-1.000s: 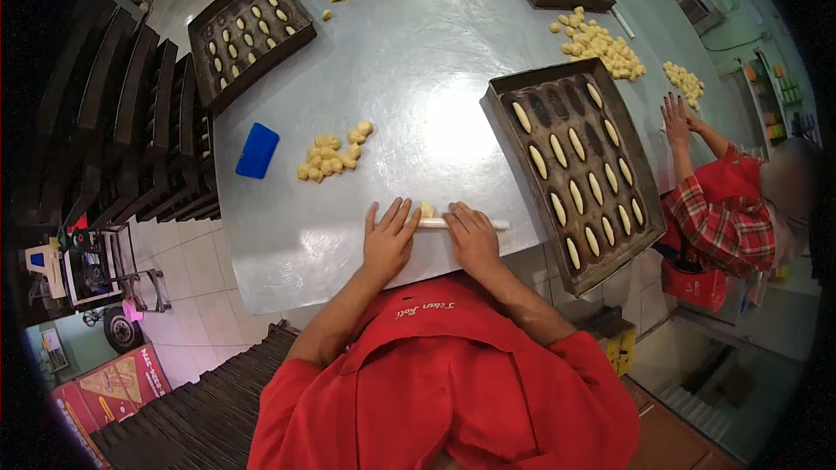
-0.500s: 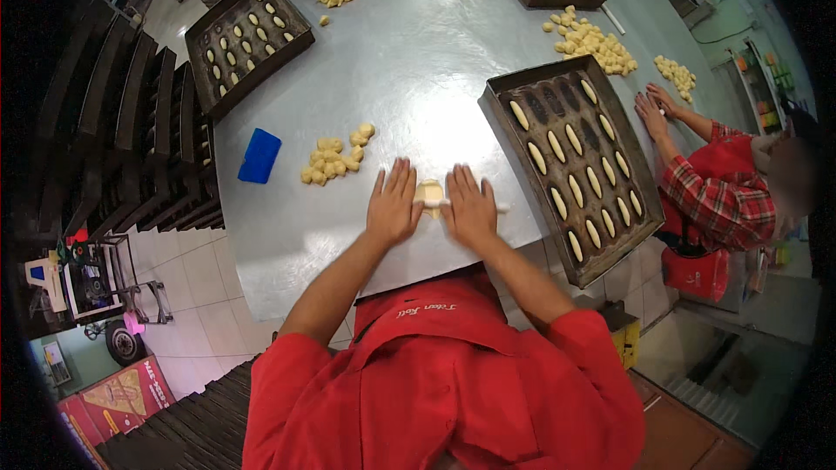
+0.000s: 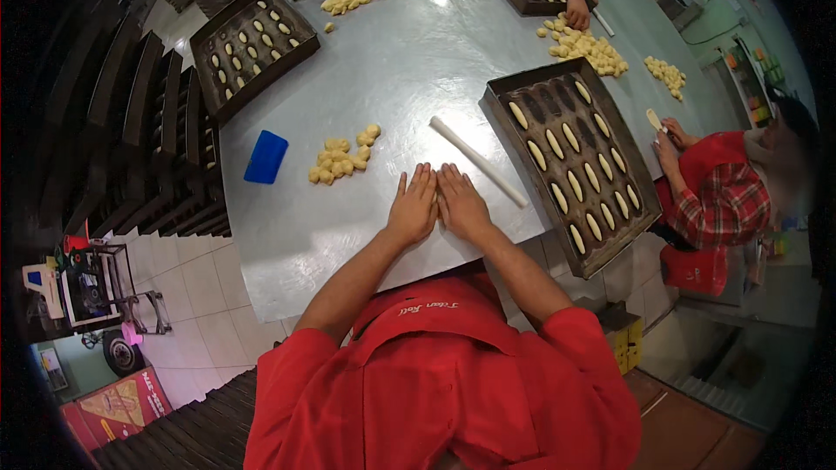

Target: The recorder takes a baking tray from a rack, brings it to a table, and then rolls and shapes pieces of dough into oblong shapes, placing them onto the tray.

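Side by side on the steel table (image 3: 383, 61), my left hand (image 3: 413, 209) and my right hand (image 3: 463, 206) lie palms down. Their fingers are stretched out, with the thumbs and index sides nearly touching. Whatever is under the palms is hidden. A pale rolling pin (image 3: 477, 161) rests slantwise to the right of my hands, touched by neither. Several yellow dough balls (image 3: 340, 162) form a loose group ahead and to the left. Beyond the rolling pin stands a dark baking tray (image 3: 620, 245), where long pale dough rolls sit in rows and a few far places hold none.
A blue scraper (image 3: 266, 157) lies left of the dough balls. Another tray (image 3: 277, 72) stands at the far left, beside stacked dark trays (image 3: 78, 139). On the right, a co-worker (image 3: 723, 183) in red handles a flat dough piece. Other people's hands (image 3: 578, 13) work at the far side.
The rolling pin has left my hands and now lies to their right. Both hands have come together over where the flattened dough was. The co-worker on the right now holds up a dough piece.
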`<action>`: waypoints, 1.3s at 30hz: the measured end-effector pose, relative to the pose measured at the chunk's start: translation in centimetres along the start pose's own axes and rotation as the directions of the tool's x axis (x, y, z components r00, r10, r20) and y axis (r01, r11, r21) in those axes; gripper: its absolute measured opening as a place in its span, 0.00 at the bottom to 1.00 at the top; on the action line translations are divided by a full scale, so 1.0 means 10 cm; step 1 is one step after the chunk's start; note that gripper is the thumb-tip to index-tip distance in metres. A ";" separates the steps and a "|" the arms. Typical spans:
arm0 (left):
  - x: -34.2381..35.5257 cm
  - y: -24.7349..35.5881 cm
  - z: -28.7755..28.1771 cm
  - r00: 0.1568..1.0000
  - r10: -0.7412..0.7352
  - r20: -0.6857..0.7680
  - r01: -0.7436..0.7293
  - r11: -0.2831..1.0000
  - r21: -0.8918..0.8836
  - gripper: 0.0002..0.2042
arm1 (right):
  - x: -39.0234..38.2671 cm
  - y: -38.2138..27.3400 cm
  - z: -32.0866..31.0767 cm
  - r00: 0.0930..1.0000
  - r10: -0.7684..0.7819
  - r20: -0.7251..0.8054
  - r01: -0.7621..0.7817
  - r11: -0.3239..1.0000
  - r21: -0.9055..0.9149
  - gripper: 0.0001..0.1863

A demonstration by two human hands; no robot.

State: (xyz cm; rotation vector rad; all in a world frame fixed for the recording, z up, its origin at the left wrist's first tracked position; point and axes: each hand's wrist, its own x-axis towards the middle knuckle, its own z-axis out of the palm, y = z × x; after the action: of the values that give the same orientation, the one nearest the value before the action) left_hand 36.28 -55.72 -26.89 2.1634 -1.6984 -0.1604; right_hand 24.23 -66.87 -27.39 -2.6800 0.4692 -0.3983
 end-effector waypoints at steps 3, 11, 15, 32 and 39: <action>-0.42 0.05 -0.07 0.991 0.104 0.088 -0.098 0.993 -0.073 0.33 | -0.39 -0.21 0.00 0.999 0.003 -0.035 -0.001 0.998 0.060 0.23; -0.79 -0.03 -0.20 0.990 0.120 -0.075 -0.137 0.945 -0.298 0.22 | 0.37 -0.24 0.01 0.975 0.216 -0.043 -0.209 0.970 0.124 0.26; -0.92 -0.51 -0.30 0.913 -0.167 -0.373 0.049 0.951 -0.305 0.19 | 0.19 -0.55 0.13 1.000 0.004 0.005 -0.003 0.982 -0.189 0.40; -0.89 -1.15 -0.60 0.613 -0.380 -0.693 0.424 0.898 -0.117 0.11 | 1.09 0.08 0.00 0.996 0.065 0.068 -0.073 0.990 0.120 0.26; -1.43 -0.59 -0.48 0.694 -0.412 -0.590 0.432 0.894 -0.116 0.15 | 0.27 0.10 -0.22 0.999 0.039 0.021 -0.042 0.988 0.149 0.10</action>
State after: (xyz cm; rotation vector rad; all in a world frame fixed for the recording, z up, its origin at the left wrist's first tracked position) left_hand 39.43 -39.83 -26.73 2.2587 -0.8316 0.4082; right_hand 25.60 -69.48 -25.31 -2.5237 0.4683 -0.3820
